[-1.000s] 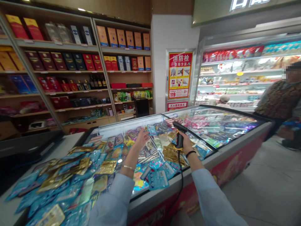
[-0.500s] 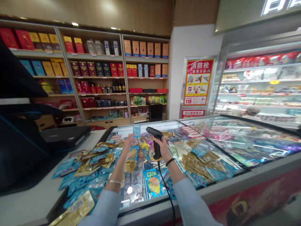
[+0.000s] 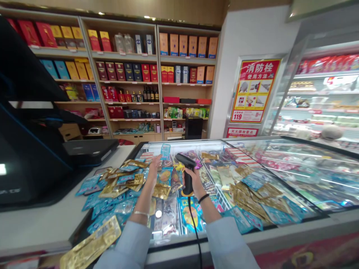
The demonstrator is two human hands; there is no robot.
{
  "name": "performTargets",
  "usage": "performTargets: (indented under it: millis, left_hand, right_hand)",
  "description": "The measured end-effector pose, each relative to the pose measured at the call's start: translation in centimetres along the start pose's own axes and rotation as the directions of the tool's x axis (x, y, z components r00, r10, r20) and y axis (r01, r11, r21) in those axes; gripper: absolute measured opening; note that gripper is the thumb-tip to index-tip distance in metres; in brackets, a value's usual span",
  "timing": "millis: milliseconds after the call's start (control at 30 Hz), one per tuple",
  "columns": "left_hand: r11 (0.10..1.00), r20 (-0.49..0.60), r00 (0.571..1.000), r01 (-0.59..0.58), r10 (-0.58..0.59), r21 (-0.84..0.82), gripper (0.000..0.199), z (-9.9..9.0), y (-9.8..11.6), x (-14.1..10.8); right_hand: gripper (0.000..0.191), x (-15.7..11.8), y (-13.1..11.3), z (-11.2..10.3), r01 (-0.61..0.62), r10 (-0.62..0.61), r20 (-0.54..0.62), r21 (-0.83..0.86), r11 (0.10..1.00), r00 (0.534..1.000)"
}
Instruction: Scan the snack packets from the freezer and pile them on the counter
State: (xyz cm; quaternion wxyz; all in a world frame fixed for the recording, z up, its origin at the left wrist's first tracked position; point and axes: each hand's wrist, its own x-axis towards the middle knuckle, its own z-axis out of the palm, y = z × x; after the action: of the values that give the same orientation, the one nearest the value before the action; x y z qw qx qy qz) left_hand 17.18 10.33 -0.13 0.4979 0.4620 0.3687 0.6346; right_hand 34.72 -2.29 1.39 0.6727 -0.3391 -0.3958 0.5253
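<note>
My right hand (image 3: 193,178) grips a black barcode scanner (image 3: 186,164) by its handle, and its cable hangs down toward me. Pinched at the fingertips of my left hand (image 3: 153,170) is a small blue packet (image 3: 165,151), held up just left of the scanner head. Below my left forearm lies a spread pile of blue and gold packets (image 3: 119,186), partly on the counter and partly on the freezer glass. Right of my right hand lies a second pile of gold and blue packets (image 3: 252,196). A long gold packet (image 3: 92,243) sticks out nearest me at the left.
A glass-topped chest freezer (image 3: 168,241) holding bagged goods stands before me. At the left are a grey counter (image 3: 53,224) and a black checkout machine (image 3: 25,157). Behind are shelves of boxes (image 3: 126,56), a red fire-hydrant sign (image 3: 255,89) and a lit cooler (image 3: 331,89).
The view has tilted down and turned slightly left. Both hands keep their holds, the blue packet still in front of the scanner. The piles look unchanged.
</note>
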Motion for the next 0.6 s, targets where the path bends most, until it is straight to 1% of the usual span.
performTargets:
  millis: [167, 333, 433, 600]
  left_hand:
    - [0.999, 0.030, 0.998, -0.046, 0.046, -0.004, 0.060, -0.1, 0.1, -0.5]
    - [0.996, 0.035, 0.995, -0.094, 0.095, -0.004, 0.064, 0.2, 0.4, -1.2]
    - [0.996, 0.051, 0.995, -0.085, 0.086, -0.006, 0.063, 0.2, 0.8, -1.5]
    - [0.997, 0.076, 0.995, -0.073, 0.071, 0.028, 0.065, 0.1, 1.3, -1.7]
  right_hand:
    - [0.027, -0.1, 0.2, 0.2, -0.005, 0.005, -0.018, -0.003, 1.000, 1.000]
    - [0.027, -0.1, 0.2, 0.3, -0.004, 0.004, -0.030, 0.020, 1.000, 1.000]
    - [0.028, -0.2, 0.1, 0.2, 0.004, -0.004, -0.012, 0.024, 1.000, 1.000]
    - [0.028, -0.4, -0.1, 0.3, 0.024, -0.023, -0.018, 0.027, 0.999, 1.000]
